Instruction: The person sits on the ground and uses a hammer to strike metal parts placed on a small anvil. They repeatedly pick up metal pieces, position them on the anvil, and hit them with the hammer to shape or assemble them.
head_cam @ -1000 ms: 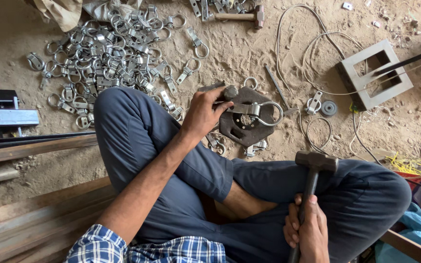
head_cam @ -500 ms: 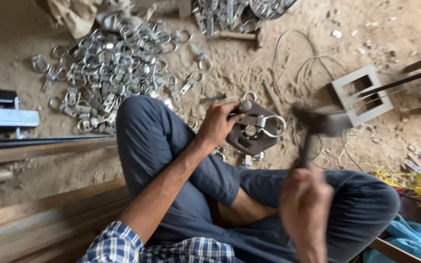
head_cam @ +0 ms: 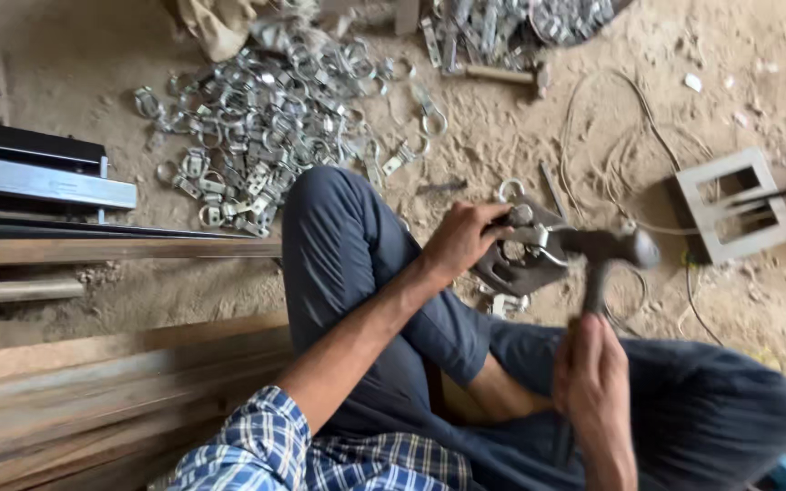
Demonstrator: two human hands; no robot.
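Right hand (head_cam: 596,382) grips hammer (head_cam: 607,255), left hand (head_cam: 462,241) pins metal clamp (head_cam: 528,244) on steel block (head_cam: 513,268).
Hammer head blurred, just over the shiny ring-shaped clamp, on sandy floor (head_cam: 520,136) by bent knee; silvery clamp pile (head_cam: 266,127) behind, grey square frame (head_cam: 730,205) right, wooden planks (head_cam: 102,373) left.

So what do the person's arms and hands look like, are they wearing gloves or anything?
No gloves: the left hand and the right hand are both bare, with no rings or watch showing. The left arm is bare up to a rolled sleeve of a blue and white checked shirt. The right hand is blurred, and its sleeve is out of view.
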